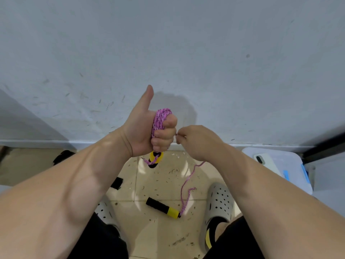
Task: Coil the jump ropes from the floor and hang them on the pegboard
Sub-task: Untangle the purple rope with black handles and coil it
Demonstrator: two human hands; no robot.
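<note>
My left hand (pixel 147 128) is closed in a fist around the pink jump rope (pixel 160 120), thumb sticking straight up. Several turns of cord are wrapped over the curled fingers, from the top of the fist down to its heel. Poking out just under that fist is the yellow end of one handle (pixel 156 157). It points down toward the floor (pixel 158 184), long axis roughly upright, and most of it is hidden inside my grip. My right hand (pixel 194 141) sits just beside the left fist at about the same height, fingertips pinching the loose strand where it leaves the coil. From under the right hand the cord drops in a slack, kinked line to the other handle (pixel 163 208), which lies flat on the tiles well below both hands, between my grey slippers (pixel 218 202). That handle lies on a slant, black grip end toward my left and away from me, yellow cap toward my right and nearer me, and the cord enters at the cap.
</note>
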